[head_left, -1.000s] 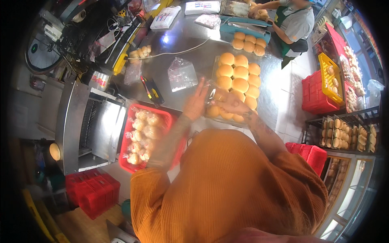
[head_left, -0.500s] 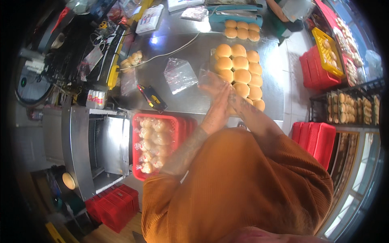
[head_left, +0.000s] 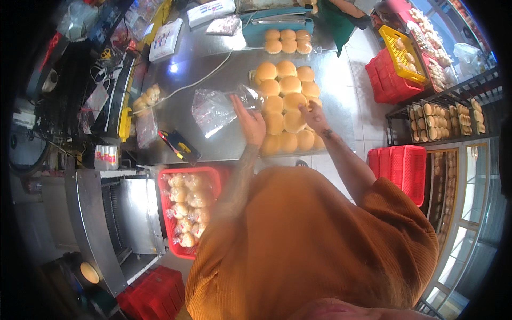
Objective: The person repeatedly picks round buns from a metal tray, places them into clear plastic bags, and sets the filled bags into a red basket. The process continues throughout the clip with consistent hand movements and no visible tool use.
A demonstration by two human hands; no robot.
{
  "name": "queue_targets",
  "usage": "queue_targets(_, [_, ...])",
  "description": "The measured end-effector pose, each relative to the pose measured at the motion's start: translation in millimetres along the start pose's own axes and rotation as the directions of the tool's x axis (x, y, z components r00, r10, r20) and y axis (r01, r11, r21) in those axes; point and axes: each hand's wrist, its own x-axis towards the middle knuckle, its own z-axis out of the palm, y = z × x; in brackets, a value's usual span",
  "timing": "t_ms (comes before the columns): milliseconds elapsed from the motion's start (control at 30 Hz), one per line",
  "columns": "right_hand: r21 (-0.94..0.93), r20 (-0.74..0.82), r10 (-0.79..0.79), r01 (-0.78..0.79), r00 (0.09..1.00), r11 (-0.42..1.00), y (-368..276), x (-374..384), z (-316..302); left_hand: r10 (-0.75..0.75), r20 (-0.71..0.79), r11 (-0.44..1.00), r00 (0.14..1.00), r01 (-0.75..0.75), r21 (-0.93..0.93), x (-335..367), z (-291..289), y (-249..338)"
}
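My left hand [head_left: 250, 124] is raised over the metal table with its fingers stretched. A clear plastic bag [head_left: 249, 96] hangs at these fingers, between them and the thumb. Left of it lies a stack of clear plastic bags [head_left: 210, 114]. My right hand [head_left: 316, 118] is over the right side of a large block of golden buns [head_left: 289, 84], its fingers apart and slightly bent. Whether its fingertips touch a bun I cannot tell. The buns sit in close rows, nearest the table's front edge.
A smaller group of buns [head_left: 288, 45] lies farther back. Left are a yellow-and-black tool [head_left: 178, 145], a white cord [head_left: 205, 77] and a red crate [head_left: 217, 184] of bagged buns. Red crates [head_left: 397, 170] stand at right. A co-worker's arm [head_left: 349, 8] shows at the far edge.
My hands, pressed together half a second ago, have parted. The left has moved left with the plastic bag; the right is over the buns. The whole view has shifted.
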Motion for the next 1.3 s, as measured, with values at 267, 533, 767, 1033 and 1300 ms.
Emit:
queue_targets(267, [0.371,0.217,0.207,-0.277,0.954,0.886,-13,4,10,-0.139,0.289,0.990,0.947,0.140,0.017,-33,64,-55])
queue_targets(533, [0.171,-0.015,0.079,-0.075,0.997,0.982,-35,10,31,-0.129,0.331,0.991,0.935,0.135,0.004,-33,70,-37])
queue_targets(767, [-0.312,0.278,-0.048,0.137,0.959,0.940,-35,54,-4,-0.117,0.326,0.991,0.938,0.087,0.104,-38,76,-39])
queue_targets(1033, [-0.481,0.668,-0.271,0.680,0.693,0.554,-56,75,-81,-0.176,0.215,0.984,0.961,0.164,0.074,-15,61,-20])
queue_targets(1300, [0.490,0.616,-0.342,-0.006,0.710,0.872,-34,-4,-98,0.042,0.045,0.988,0.998,-0.049,0.149,18,-25,-4])
